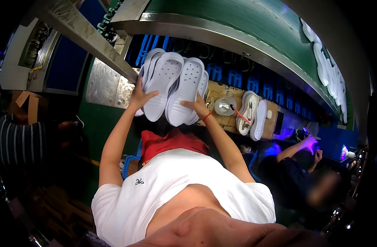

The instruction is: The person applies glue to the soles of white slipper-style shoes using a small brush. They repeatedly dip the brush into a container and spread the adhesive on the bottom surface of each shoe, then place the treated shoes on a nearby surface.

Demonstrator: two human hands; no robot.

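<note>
Left hand: the left hand [141, 98] is reaching up and forward, fingers spread and curled round the left edge of a bunch of white perforated soles [172, 88], gripping them from the side.
Right hand: the right hand [198, 106] is pressing against the lower right of the same bunch, fingers closed on the sole edges; a thin red band [206, 116] is sitting on that wrist.
Soles in hand: several white soles are being held together between the two hands — overlapping like a fan, toes pointing down toward the person, heels up toward the curved metal rim [221, 35].
Above the hands: the metal rim is running beside a green belt [254, 20], and farther to the right along that belt a row of white soles [326, 68] is lying.
Right of the right hand: a cardboard-covered ledge [225, 121] is carrying a small round dish [224, 106] with a thin stick resting in it, and just beyond it a pair of white soles [253, 115] lying flat.
Far right: another person's hand [309, 144] is working under violet light, well apart from the held soles.
Below the hands: a red cloth [172, 142] is lying between the forearms — above the person's white shirt [176, 189].
</note>
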